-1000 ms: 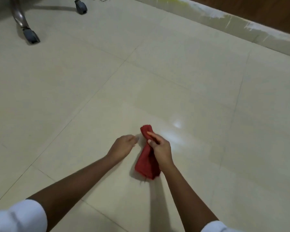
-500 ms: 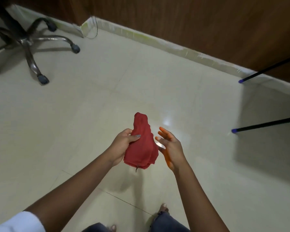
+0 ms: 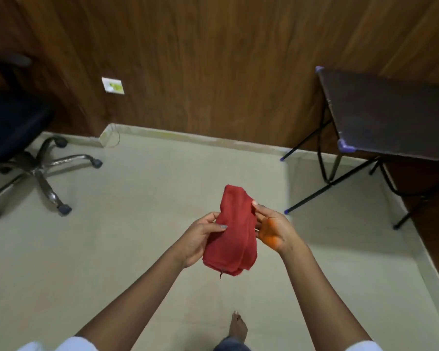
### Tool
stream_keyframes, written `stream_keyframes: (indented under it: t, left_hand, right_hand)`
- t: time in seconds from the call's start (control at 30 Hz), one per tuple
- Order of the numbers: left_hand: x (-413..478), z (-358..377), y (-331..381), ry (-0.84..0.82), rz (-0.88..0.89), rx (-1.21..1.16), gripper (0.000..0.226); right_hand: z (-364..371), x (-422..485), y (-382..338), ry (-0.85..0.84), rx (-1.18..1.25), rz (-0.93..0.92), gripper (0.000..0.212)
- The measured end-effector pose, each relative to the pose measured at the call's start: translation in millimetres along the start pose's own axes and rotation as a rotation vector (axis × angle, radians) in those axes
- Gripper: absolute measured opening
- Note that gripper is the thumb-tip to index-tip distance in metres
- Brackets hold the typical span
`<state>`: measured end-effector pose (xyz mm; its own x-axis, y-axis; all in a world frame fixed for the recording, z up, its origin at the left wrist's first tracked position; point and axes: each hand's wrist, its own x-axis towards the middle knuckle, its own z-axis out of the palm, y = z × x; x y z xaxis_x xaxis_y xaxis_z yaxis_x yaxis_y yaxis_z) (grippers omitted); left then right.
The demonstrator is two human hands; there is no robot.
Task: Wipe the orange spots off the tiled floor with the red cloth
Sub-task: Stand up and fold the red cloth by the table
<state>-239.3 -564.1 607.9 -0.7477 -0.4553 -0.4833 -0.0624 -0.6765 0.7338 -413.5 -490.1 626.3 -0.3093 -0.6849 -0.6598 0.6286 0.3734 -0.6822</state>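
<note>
The red cloth (image 3: 232,229) is bunched and held up in the air well above the tiled floor (image 3: 137,211). My left hand (image 3: 200,236) grips its left side, thumb lying across the front. My right hand (image 3: 271,228) holds the cloth's right edge, with a fingertip on the fabric; its palm is smeared orange. No orange spots show on the floor in this view.
A black office chair (image 3: 15,138) with a chrome wheeled base (image 3: 43,173) stands at the left. A dark folding table (image 3: 390,117) with thin black legs stands at the right against the wood-panelled wall (image 3: 213,59). A bare foot (image 3: 237,328) is below the cloth.
The cloth has come up off the floor, passing from my right hand to my left; my right hand has now closed in on its right edge. The view has tilted up towards the wall.
</note>
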Motion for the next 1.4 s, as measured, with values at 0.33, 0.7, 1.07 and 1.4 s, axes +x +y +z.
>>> stream_keyframes:
  t: [0.33, 0.7, 1.07, 1.4]
  left_hand:
    - [-33.9, 119.5, 39.7, 0.213, 0.284, 0.451, 0.032]
    - [-29.8, 234.6, 33.1, 0.060, 0.336, 0.447, 0.017]
    - [8.6, 327.5, 10.9, 0.074, 0.291, 0.417, 0.024]
    - [55.4, 339.4, 30.0, -0.143, 0.221, 0.651, 0.050]
  right_hand:
    - [1.5, -107.3, -34.8, 0.145, -0.153, -0.388, 0.009]
    - [-82.5, -173.7, -69.4, 0.255, -0.394, -0.576, 0.014]
    - [-240.7, -234.2, -112.2, 0.338, -0.141, -0.617, 0.018]
    - [-290.4, -249.6, -169.4, 0.355, -0.361, -0.792, 0.015]
